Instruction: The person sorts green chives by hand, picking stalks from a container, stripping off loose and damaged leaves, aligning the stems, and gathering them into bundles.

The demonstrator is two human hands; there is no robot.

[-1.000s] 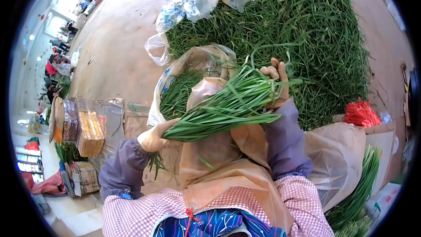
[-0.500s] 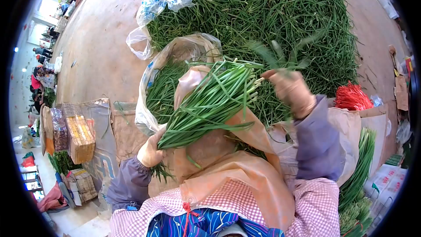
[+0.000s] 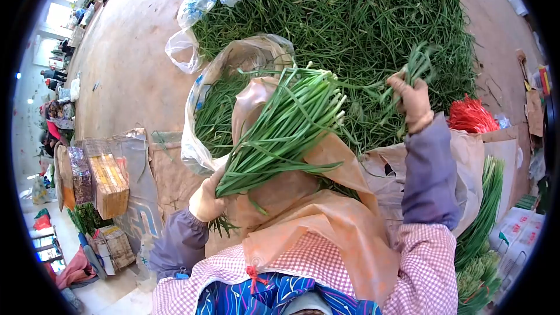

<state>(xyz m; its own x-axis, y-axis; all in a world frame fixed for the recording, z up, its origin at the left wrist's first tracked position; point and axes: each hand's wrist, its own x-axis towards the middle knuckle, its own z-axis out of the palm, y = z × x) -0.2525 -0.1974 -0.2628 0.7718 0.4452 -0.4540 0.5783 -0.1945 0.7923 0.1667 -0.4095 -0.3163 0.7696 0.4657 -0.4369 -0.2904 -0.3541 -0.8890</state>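
My left hand [image 3: 207,198] is closed round the leafy end of a thick bunch of garlic chives [image 3: 283,131], whose pale cut ends point up and to the right. Over the big heap of loose green chives [image 3: 361,23], my right hand [image 3: 413,102] grips a small tuft of chives [image 3: 420,64], slightly blurred at its tips. A translucent plastic bag [image 3: 195,143] with more loose greens in it stands open beyond my left hand. Under the bunch, an orange-tinted plastic sheet [image 3: 326,227] covers my lap.
A bundle of red ties [image 3: 469,115] lies right of the heap. Long bundled chives [image 3: 484,198] stand by my right side, near a white printed box [image 3: 519,227]. Taped cardboard boxes [image 3: 111,189] are at the left. Several people are far off at the upper left.
My right hand has moved right and a little up, away from the bunch, with the small tuft in it. The left hand keeps hold of the bunch, which is tilted slightly more upright.
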